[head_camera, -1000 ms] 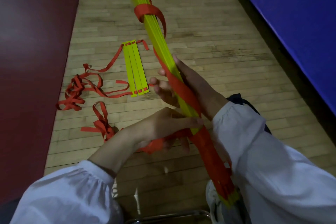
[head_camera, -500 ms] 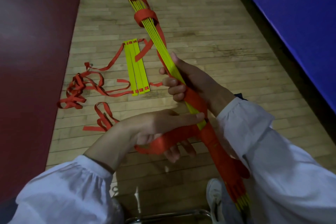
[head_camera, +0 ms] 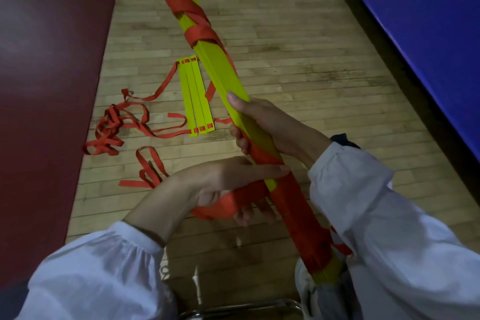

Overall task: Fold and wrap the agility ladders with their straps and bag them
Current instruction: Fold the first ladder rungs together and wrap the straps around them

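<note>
right hand [head_camera: 270, 125] grips the stacked bundle of flat yellow plastic ladder rungs [head_camera: 220, 70] mid-length, held slanting above the wooden plank floor [head_camera: 298, 60]; left hand [head_camera: 228, 182] clutches the bundle's red webbing strap [head_camera: 233, 200], forefinger pressing the wrap.

Sports hall: hardwood strip floor [head_camera: 298, 65], red mat [head_camera: 52, 60], blue mat [head_camera: 428, 21].

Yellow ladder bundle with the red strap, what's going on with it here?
A person is wrapping a folded agility ladder bundle in its red strap. The right hand grips the bundle mid-length, while the left hand holds the strap beside it, index finger pressed on the wrap. Both ends are bound; the middle is mostly bare. Three loose rungs and tangled strap lie on the wooden floor. No bag is visible.
</note>
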